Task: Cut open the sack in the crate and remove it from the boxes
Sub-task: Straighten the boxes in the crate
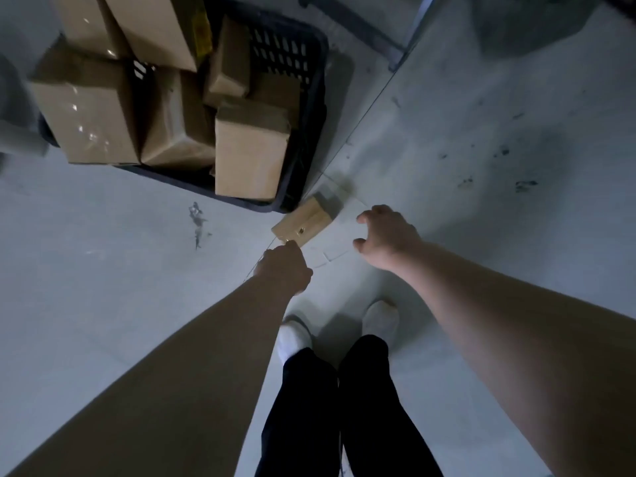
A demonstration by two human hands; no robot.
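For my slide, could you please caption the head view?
Left hand touches a small box on the floor beside the box-filled crate; right hand open.

Grey floor (481, 139): crate (309, 108), small box (306, 220)

Your dark slotted crate (311, 80) sits on the floor, packed with brown taped cardboard boxes (247, 156), several tilted. One small box (304, 220) lies outside, just beside its corner.

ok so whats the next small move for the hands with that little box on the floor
Probably close the right hand on the small box and lift it. It lies on the floor outside the crate; the left hand touches its near corner, the right hovers open beside it.
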